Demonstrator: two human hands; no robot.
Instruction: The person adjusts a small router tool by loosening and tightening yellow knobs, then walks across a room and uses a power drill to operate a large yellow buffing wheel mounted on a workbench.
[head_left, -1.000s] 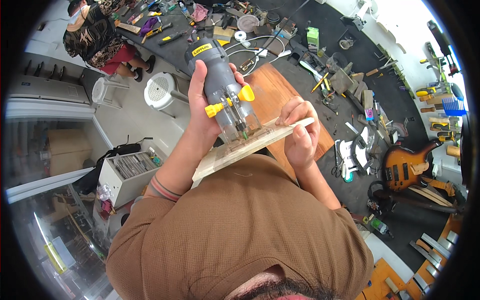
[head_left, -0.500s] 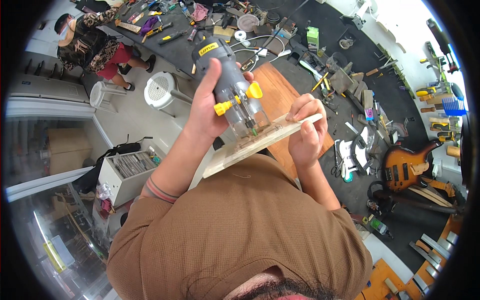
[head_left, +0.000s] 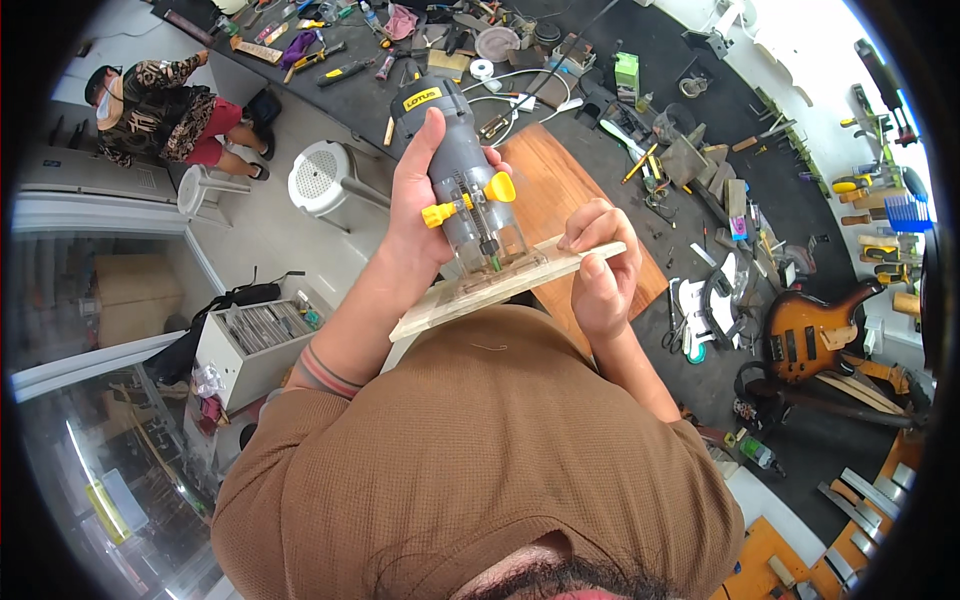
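My left hand [head_left: 412, 205] is wrapped round a grey handheld router [head_left: 455, 148] with yellow knobs [head_left: 498, 188] and a see-through lower housing. The router is tilted, its base against a pale, thin wooden board [head_left: 440, 313]; a small green-tipped bit [head_left: 494, 262] shows inside the housing. My right hand [head_left: 605, 270] grips the board's right end, thumb below and fingers curled over the top. Behind them an orange-brown wooden panel [head_left: 545, 175] lies on the dark bench.
The dark bench [head_left: 700, 260] curves round, crowded with hand tools, cables and offcuts. A sunburst guitar body [head_left: 810, 340] lies at right. At left are white stools [head_left: 318, 180], a storage box [head_left: 255, 340] and another person [head_left: 180, 125] in patterned top and red shorts.
The router and board, held in both hands, moved right, then slightly back left, and now sit a little higher. The other person has stepped leftward and bent further over.
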